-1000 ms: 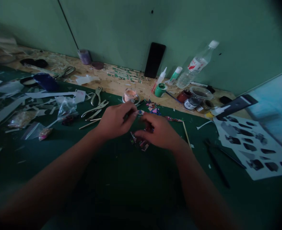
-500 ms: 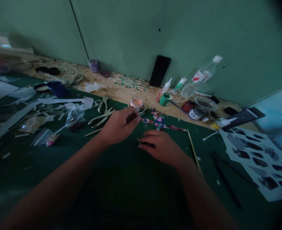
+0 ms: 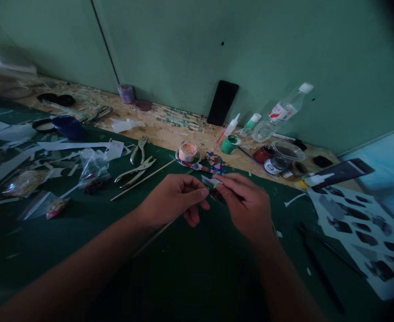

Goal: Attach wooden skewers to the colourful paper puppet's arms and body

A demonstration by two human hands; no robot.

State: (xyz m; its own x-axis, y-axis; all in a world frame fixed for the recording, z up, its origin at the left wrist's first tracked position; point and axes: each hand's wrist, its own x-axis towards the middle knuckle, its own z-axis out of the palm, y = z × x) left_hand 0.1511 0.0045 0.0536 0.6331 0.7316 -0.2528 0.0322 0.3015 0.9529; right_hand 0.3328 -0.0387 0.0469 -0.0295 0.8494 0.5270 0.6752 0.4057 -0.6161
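Observation:
In the middle, above the green work surface, my right hand (image 3: 247, 203) pinches a small flat piece (image 3: 212, 182), pale with a bright green patch and a darker lower part. My left hand (image 3: 178, 199) meets it from the left, thumb and forefinger closed near its edge. What the left fingers grip, if anything, is hidden. A thin stick (image 3: 153, 239) slants out below my left hand, and I cannot tell whether it is held. Just beyond my hands lies a flat shape patterned in pink, blue and red (image 3: 217, 165), partly covered by the right hand.
Behind stand a jar of orange paint (image 3: 187, 152), a green paint pot (image 3: 230, 144), a plastic bottle (image 3: 280, 112) and a phone (image 3: 223, 103). Left lie hole-punch pliers (image 3: 136, 171), another stick (image 3: 143, 180), bags and paper scraps. A sheet of dark cutouts (image 3: 358, 214) lies right.
My left hand has drawn nearer and lower, and my right hand has turned and lifted, showing the flat piece between them. A stick now shows beneath the left hand. The view has shifted slightly.

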